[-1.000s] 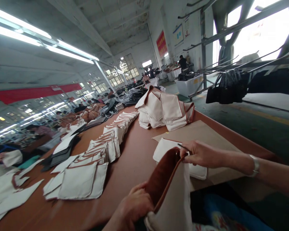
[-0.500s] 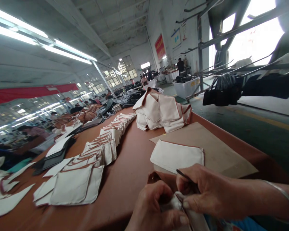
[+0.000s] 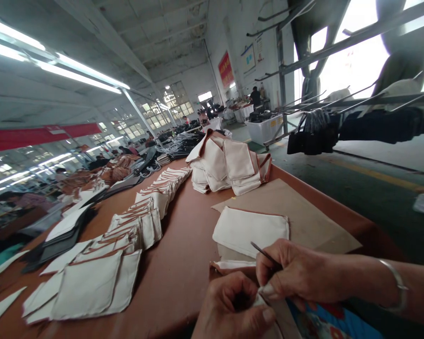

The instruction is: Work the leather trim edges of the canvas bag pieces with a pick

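Observation:
At the table's near edge my left hand (image 3: 231, 306) pinches a cream fabric pouch piece (image 3: 288, 320) with brown edging, thumb on top. My right hand (image 3: 300, 273) grips the same piece close by, fingertips together at its seam. A thin dark tool (image 3: 262, 251) sticks out between the right fingers; its kind is hidden by the hand. Much of the held piece is covered by both hands. Just beyond them, a flat cream pouch (image 3: 250, 230) with a brown-trimmed edge lies on a tan board (image 3: 304, 221).
A heap of cream pouches (image 3: 222, 162) stands behind the board. On the left runs a long overlapping row of pouches (image 3: 88, 285) on the brown tabletop (image 3: 176, 263). Dark stacked pieces (image 3: 61, 240) lie farther left. A metal rack (image 3: 282, 70) with black bags (image 3: 313, 134) is at right.
The view has turned slightly right, so the table things sit farther left. Both hands keep their hold on the piece; the right hand with the dark tool has tilted slightly.

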A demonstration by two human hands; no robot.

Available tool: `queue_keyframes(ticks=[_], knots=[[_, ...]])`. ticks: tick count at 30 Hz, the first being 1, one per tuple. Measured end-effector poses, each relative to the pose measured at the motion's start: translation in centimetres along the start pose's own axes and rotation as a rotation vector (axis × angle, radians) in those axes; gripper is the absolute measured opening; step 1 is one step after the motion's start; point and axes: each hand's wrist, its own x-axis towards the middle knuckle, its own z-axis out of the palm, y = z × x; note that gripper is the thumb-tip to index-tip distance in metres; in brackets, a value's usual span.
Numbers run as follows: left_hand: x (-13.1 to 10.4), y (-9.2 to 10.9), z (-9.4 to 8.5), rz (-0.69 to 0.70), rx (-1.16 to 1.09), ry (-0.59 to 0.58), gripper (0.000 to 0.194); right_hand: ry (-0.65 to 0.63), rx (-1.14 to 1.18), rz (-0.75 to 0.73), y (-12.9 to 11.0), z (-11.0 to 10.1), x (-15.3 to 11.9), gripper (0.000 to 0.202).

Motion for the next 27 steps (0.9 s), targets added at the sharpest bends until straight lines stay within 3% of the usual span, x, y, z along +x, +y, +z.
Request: queue_keyframes(ticks=[4,7,13,18,23,27], knots=[[0.5,-0.8,0.0,-0.08,0.159,0.141,0.033,0.0,-0.012,-0.009,0.5,0.1,0.3,0.012],[0.6,-0.9,0.1,-0.109,0.159,0.201,0.024,0.033,-0.043,-0.079,1.0,0.0,0.5,0.008],[0.3,-0.7,0.6,-0.069,0.098,0.173,0.025,-0.028,-0.093,-0.04,0.8,-0.5,0.2,0.007],[0.0,-1.0,0.7,0.007,0.199,0.203,0.023,0.04,-0.258,-0.213,0.9,-0.1,0.3,0.027],[0.0,-1.8,0.4,0.061,0.282,0.197,0.027,0.073,-0.246,-0.189,1.6,0.6,0.7,0.004],[0.0,-2.5,0.4,0.159,0.376,0.216,0.035,0.132,-0.229,-0.232,1.9,0.6,0.7,0.004]])
